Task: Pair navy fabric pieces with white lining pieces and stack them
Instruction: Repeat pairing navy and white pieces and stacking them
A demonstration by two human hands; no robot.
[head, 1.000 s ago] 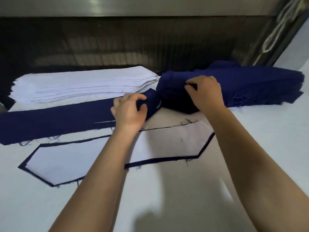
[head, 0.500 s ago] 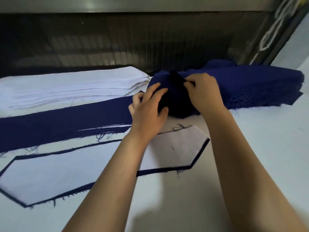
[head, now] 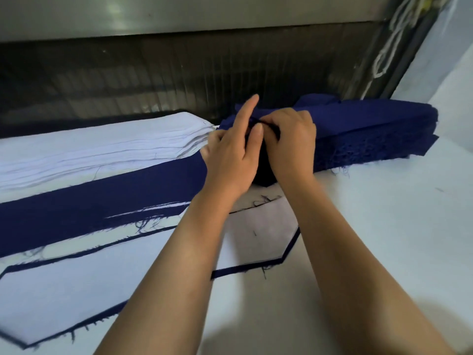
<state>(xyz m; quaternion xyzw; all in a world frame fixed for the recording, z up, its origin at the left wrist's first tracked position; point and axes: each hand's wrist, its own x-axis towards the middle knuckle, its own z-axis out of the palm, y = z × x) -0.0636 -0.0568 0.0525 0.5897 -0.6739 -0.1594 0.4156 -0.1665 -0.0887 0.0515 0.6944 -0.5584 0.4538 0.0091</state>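
Hands (head: 230, 160) (head: 291, 147) touching, seemingly pinching navy stack (head: 371, 129).

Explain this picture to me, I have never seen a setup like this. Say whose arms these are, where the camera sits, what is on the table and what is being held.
There is no machine here. A person works with bare hands, and the single camera is worn on their head, looking forward and down, so the arms reach in from the bottom.

On the white table lie a stack of white lining at the back left, a navy pile at the back right, a long navy strip, and nearest the person a white piece laid on a navy one.

The right hand pinches fabric at the navy pile's near end. The left hand is at the same spot with its index finger straight. Whether it grips anything is unclear.
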